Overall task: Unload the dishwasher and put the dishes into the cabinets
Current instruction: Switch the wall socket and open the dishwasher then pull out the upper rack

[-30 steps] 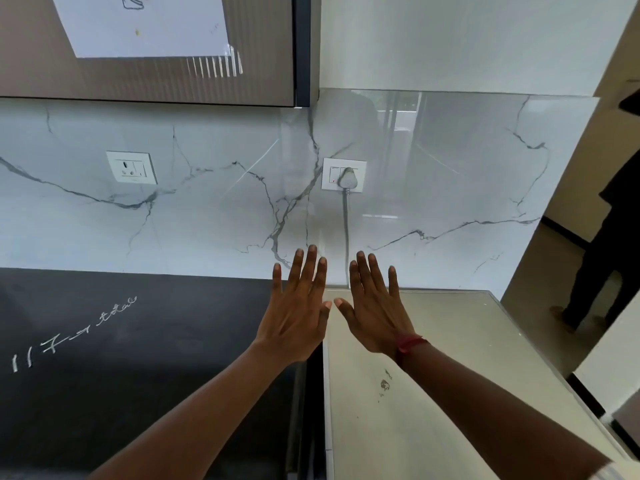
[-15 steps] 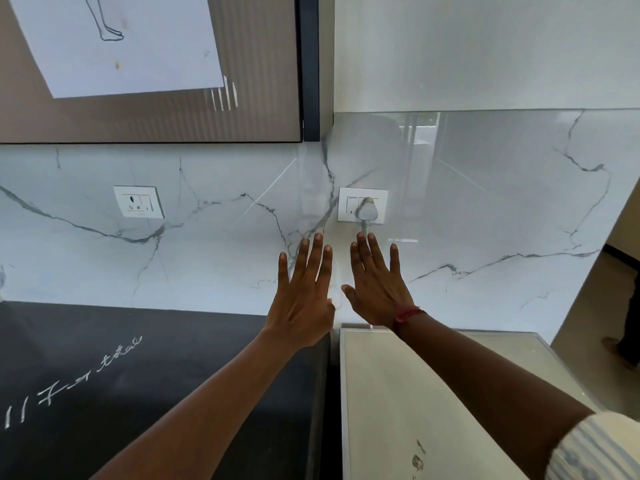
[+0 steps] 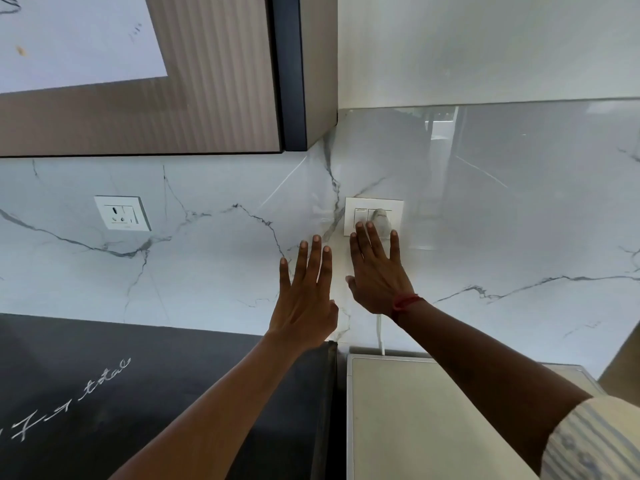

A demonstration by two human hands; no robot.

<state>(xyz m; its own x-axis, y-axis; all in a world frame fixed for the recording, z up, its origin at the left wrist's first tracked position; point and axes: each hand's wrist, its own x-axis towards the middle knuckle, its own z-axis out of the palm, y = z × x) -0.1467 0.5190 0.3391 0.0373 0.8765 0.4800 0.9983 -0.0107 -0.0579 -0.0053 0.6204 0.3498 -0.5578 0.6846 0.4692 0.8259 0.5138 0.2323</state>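
My left hand [image 3: 306, 296] and my right hand [image 3: 377, 275] are stretched out side by side in front of the marble wall, backs up, fingers spread, holding nothing. A red thread circles the right wrist. The right fingertips overlap a white socket [image 3: 374, 216] with a white plug in it. A beige appliance top [image 3: 415, 420], probably the dishwasher, lies below my right arm. A brown wall cabinet [image 3: 207, 81] with a dark edge hangs at the upper left. No dishes are in view.
A black countertop [image 3: 104, 382] with chalk writing lies at the lower left. A second white socket [image 3: 123, 213] is on the marble wall at the left. A white sheet of paper [image 3: 76, 39] is stuck on the cabinet door. A white cord [image 3: 381, 336] runs down behind the appliance.
The view has tilted upward and closer to the wall. Both hands have risen together along the wall, the right fingertips now reaching the plugged socket. The floor at the right has left the view.
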